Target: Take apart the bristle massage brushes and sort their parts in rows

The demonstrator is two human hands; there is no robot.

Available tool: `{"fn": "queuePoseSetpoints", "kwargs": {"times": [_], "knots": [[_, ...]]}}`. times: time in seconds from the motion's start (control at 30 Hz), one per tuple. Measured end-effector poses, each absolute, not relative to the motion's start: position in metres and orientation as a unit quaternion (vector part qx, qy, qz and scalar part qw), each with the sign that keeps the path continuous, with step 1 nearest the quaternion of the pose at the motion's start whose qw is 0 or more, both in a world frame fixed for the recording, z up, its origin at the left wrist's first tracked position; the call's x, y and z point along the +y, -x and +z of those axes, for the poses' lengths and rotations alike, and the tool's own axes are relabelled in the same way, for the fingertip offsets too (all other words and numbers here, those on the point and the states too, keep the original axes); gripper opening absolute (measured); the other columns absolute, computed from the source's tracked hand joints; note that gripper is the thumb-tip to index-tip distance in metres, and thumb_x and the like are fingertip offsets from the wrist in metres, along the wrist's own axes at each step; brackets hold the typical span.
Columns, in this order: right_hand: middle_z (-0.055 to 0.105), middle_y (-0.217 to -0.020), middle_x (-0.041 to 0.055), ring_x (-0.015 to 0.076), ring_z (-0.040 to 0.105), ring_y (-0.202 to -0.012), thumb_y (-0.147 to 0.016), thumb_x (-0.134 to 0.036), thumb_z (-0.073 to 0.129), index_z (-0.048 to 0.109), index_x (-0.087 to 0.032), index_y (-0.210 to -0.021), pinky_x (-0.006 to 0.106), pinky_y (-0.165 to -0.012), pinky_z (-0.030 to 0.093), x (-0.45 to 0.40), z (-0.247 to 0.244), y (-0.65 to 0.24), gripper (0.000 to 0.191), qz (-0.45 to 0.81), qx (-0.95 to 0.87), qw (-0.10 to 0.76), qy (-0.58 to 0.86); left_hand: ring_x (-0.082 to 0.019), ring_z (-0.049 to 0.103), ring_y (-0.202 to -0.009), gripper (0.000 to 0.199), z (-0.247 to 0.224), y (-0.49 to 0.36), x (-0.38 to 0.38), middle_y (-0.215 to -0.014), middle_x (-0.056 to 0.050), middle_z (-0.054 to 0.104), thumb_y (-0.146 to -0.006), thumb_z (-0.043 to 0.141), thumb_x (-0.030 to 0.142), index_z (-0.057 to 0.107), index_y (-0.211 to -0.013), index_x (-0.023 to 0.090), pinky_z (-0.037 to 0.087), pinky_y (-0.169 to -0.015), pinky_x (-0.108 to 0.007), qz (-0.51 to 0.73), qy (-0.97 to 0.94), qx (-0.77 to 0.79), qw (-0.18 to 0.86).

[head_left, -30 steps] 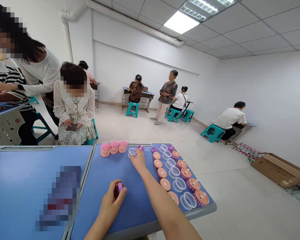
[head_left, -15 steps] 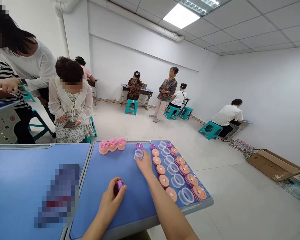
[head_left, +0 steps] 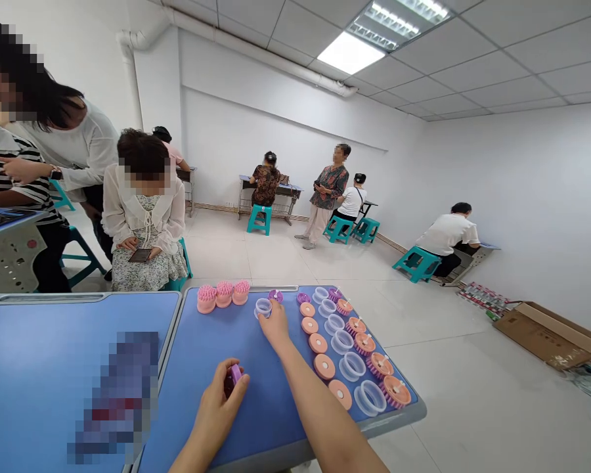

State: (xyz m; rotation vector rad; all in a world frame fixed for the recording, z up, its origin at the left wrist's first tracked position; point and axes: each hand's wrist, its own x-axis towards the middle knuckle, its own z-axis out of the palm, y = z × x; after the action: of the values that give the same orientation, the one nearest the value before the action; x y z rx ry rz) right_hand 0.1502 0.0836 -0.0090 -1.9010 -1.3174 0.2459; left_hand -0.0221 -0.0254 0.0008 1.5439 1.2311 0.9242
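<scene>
My left hand (head_left: 217,393) is closed around a small purple round cap (head_left: 235,373) just above the blue table (head_left: 270,387). With its fingertips, my right hand (head_left: 276,327) grips a clear plastic ring (head_left: 262,306) near the far edge. Right behind that hand lies a purple bristled brush head (head_left: 276,295), partly covered. To the right run rows of parts: peach round caps (head_left: 318,343) with white centres, more clear rings (head_left: 352,366), and peach bristled brush heads (head_left: 396,390) with white stems. A purple cap (head_left: 303,298) sits at the far end of the cap row.
Three pink bristled brushes (head_left: 223,294) stand at the far left of my table. A second blue table (head_left: 39,368) adjoins on the left, bearing a blurred-out item (head_left: 121,387). A seated person (head_left: 145,217) faces me beyond it. A cardboard box (head_left: 551,332) lies on the floor at right.
My right hand has shifted the clear ring a little to the left, away from the purple brush head. My left hand keeps hold of the purple cap. The view has tilted slightly upward.
</scene>
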Motion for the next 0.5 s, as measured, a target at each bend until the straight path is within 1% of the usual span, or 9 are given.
{"fn": "queuePoseSetpoints", "kwargs": {"times": [0.13,0.23,0.3,0.43,0.5], "knots": [[0.057,-0.107,0.0134,0.0259,0.053,-0.103,-0.064,-0.015,0.054,0.051,-0.013,-0.111,0.038,-0.085,0.043,0.096,-0.01,-0.145,0.047,0.095,-0.519,0.421,0.738,-0.024,0.064,-0.09,0.038,0.0,0.023,-0.026,-0.097,-0.008,0.069,-0.075,0.046,0.048,0.051,-0.1,0.02,0.049,-0.078,-0.034,0.37,-0.625,0.499,0.472],[0.055,-0.111,0.015,0.0261,0.053,-0.105,-0.064,-0.01,0.051,0.049,-0.011,-0.114,0.038,-0.087,0.043,0.098,-0.013,-0.143,0.05,0.1,-0.517,0.443,0.726,-0.024,0.065,-0.09,0.038,-0.001,0.023,-0.025,-0.096,-0.007,0.07,-0.074,0.048,0.048,0.052,-0.1,0.021,0.049,-0.078,-0.033,0.372,-0.62,0.496,0.48],[0.053,-0.113,0.0161,0.0244,0.056,-0.1,-0.064,-0.007,0.049,0.047,-0.01,-0.116,0.036,-0.085,0.045,0.097,-0.017,-0.143,0.052,0.113,-0.518,0.455,0.715,-0.025,0.065,-0.089,0.038,-0.002,0.023,-0.025,-0.095,-0.007,0.07,-0.073,0.049,0.049,0.052,-0.1,0.021,0.049,-0.078,-0.034,0.375,-0.617,0.495,0.483],[0.052,-0.114,0.0173,0.0197,0.062,-0.083,-0.065,-0.003,0.045,0.046,-0.01,-0.117,0.034,-0.079,0.049,0.093,-0.02,-0.141,0.052,0.153,-0.52,0.475,0.693,-0.025,0.064,-0.09,0.039,-0.005,0.023,-0.024,-0.097,-0.008,0.069,-0.075,0.047,0.049,0.05,-0.101,0.02,0.048,-0.08,-0.036,0.365,-0.625,0.492,0.484],[0.052,-0.115,0.017,0.0198,0.063,-0.084,-0.067,-0.003,0.044,0.046,-0.011,-0.118,0.035,-0.081,0.048,0.089,-0.017,-0.14,0.052,0.171,-0.519,0.485,0.683,-0.024,0.063,-0.089,0.039,-0.005,0.023,-0.024,-0.097,-0.008,0.068,-0.075,0.047,0.048,0.049,-0.102,0.02,0.048,-0.08,-0.035,0.366,-0.627,0.489,0.484]]}}
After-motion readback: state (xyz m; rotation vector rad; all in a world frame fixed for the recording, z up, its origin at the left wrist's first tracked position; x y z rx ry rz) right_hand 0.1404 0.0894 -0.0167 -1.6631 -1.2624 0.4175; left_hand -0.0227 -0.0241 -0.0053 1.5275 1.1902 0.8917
